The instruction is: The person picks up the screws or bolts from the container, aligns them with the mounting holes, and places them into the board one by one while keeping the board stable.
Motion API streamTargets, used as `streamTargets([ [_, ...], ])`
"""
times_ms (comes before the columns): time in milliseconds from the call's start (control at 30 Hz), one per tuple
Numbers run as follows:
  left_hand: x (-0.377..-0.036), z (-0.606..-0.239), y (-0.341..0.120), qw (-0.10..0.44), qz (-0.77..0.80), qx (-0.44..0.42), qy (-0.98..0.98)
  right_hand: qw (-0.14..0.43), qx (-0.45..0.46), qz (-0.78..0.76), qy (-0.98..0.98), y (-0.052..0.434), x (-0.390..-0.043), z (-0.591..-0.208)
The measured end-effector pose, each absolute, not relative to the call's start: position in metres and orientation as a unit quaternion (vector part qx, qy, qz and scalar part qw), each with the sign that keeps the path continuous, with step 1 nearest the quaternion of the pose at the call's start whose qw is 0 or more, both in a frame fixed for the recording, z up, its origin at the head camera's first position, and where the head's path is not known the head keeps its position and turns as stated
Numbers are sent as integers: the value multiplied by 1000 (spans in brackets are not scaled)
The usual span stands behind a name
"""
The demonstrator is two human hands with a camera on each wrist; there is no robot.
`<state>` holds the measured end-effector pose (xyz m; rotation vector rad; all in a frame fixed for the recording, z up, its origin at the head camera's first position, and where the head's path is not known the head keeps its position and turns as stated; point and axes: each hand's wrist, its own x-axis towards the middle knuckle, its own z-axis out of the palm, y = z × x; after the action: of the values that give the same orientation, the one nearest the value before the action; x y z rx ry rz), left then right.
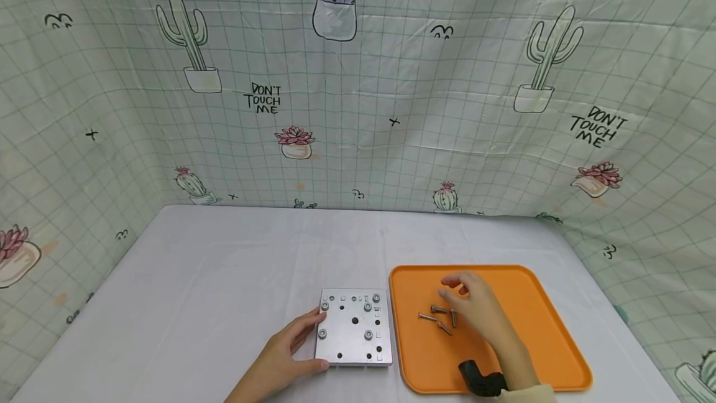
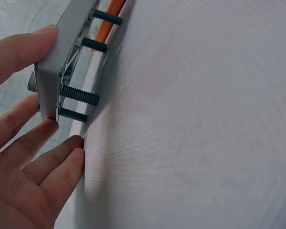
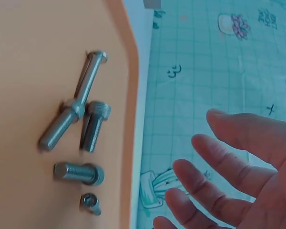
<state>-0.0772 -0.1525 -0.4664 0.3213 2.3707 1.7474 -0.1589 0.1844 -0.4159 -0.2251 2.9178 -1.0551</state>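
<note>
A silver metal plate [image 1: 347,344] with holes and several socket-head screws set in it lies left of the orange tray. My left hand [image 1: 285,353] grips it at its left side, thumb at the near corner and fingers along the edge. In the left wrist view, threaded screw ends [image 2: 81,95] stick out of its underside. Over the tray hovers my right hand [image 1: 478,306], fingers loosely bent and holding nothing. Below it are several loose screws [image 1: 427,317]. The right wrist view shows a long screw [image 3: 89,78] and shorter, thicker socket-head screws [image 3: 78,172], apart from the fingers.
The orange tray [image 1: 537,341] has a raised rim and stands on the white tabletop [image 1: 224,291], just right of the plate. A grid-patterned cloth [image 1: 358,92] printed with cacti hangs behind and at the sides. A black object [image 1: 475,379] shows at my right wrist.
</note>
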Motion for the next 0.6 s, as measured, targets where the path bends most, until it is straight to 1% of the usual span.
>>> streamTargets([
  [200,-78,-467,-152,95,585,95,800,20,-45,-319,946,194,-160,-421],
  [600,-79,-469,-153,98,581,87,803,70,-19,-280,957,203,-161,-434],
])
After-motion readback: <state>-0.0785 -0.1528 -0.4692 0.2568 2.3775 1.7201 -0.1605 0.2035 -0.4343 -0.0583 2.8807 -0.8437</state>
